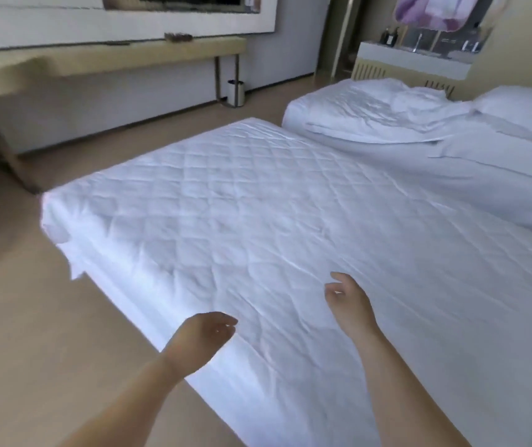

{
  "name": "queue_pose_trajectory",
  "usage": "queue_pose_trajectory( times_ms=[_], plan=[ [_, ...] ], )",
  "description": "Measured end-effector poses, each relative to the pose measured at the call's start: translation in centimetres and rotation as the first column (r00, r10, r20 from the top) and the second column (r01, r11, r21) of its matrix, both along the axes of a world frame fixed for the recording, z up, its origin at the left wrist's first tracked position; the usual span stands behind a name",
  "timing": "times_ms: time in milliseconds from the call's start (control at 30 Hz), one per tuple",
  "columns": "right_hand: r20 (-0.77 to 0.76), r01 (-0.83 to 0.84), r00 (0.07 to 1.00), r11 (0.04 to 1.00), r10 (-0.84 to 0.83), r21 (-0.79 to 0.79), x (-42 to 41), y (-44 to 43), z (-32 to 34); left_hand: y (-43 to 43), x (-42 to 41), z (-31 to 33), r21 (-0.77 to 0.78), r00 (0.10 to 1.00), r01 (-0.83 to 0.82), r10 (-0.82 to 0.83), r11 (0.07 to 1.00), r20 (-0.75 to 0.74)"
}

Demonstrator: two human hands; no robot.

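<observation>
Over the near edge of a hotel-room bed, the fingers (226, 321) of a person's left hand (205, 335) lie loosely spread and hold nothing; the fingers (334, 280) of the right hand (346, 296), just beyond and further onto the bed, are likewise relaxed and empty. Whether either hand touches the fabric cannot be told. Beneath them spreads a white quilted mattress pad (258, 195), creased, covering the nearer bed and bunched at its far left corner. A second bed (499, 188) close alongside carries a rumpled white duvet (387, 117) and a pillow (516, 108). Past the beds, a small waste bin (236, 93) stands on the tan floor (32, 333) under a long wall-side desk (113, 56)
</observation>
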State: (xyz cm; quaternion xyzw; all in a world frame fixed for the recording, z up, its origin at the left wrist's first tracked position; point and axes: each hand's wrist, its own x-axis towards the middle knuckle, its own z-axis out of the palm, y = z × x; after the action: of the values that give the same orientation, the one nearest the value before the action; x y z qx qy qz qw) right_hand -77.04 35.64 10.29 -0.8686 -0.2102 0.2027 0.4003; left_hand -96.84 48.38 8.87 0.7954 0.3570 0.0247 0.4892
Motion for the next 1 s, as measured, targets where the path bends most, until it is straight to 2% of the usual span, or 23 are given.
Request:
queue_pose_trajectory(
  times_ms=[67, 167, 300, 500, 633, 833, 1000],
  plan=[
    [-0.043, -0.095, 0.994, 0.995, 0.096, 0.030, -3.3, 4.8, 0.3, 3.9, -5.4, 0.5, -0.016, 0.970, -0.233, 0.234, 0.972, 0.070],
    [-0.086, -0.195, 0.976, 0.978, 0.200, 0.072, -6.9, 10.7, 0.7, 8.8, -11.6, 0.5, -0.072, 0.835, -0.526, 0.531, 0.847, 0.145],
    [-0.135, -0.292, 0.942, 0.950, 0.306, 0.110, -9.9, 18.5, 0.8, 14.2, -17.0, -0.8, -0.161, 0.622, -0.747, 0.763, 0.645, 0.174],
    [-0.217, -0.383, 0.880, 0.901, 0.423, 0.205, -13.2, 32.2, 0.0, 24.4, -21.3, -2.0, -0.173, 0.449, -0.864, 0.880, 0.472, 0.157],
    [-0.229, -0.380, 0.863, 0.877, 0.450, 0.294, -14.0, 42.9, -0.2, 32.9, -21.9, -0.6, -0.178, 0.340, -0.914, 0.927, 0.365, 0.160],
    [-0.271, -0.507, 0.771, 0.813, 0.576, 0.287, -16.8, 56.7, 0.4, 43.2, -24.5, 1.9, -0.170, 0.199, -0.960, 0.969, 0.223, 0.149],
    [-0.273, -0.615, 0.693, 0.745, 0.667, 0.259, -20.3, 68.0, 0.0, 49.8, -28.6, 0.6, -0.199, 0.066, -0.977, 0.993, 0.084, 0.094]
  ],
)
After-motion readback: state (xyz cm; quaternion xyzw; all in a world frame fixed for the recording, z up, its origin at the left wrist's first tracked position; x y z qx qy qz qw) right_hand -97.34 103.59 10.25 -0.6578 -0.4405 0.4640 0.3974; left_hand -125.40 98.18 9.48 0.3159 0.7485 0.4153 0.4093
